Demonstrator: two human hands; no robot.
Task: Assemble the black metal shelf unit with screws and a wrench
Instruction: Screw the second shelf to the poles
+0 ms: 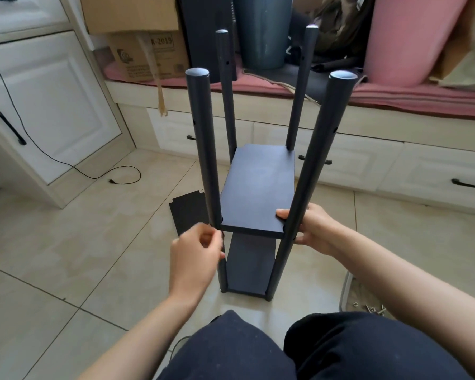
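Tiled floor point(66, 270) under black shelf unit point(258, 187), standing upright by the knees. Right hand point(317, 229) curled round the near right pole point(313, 171), thumb on the middle board. Left hand point(195, 256) pinching at the near left pole point(203, 149). Screws point(373, 308) on floor at right

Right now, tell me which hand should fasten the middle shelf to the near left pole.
Left. The left hand is already at the near left pole, fingers curled at that shelf corner. The right hand grips the near right pole, steadying the middle shelf.
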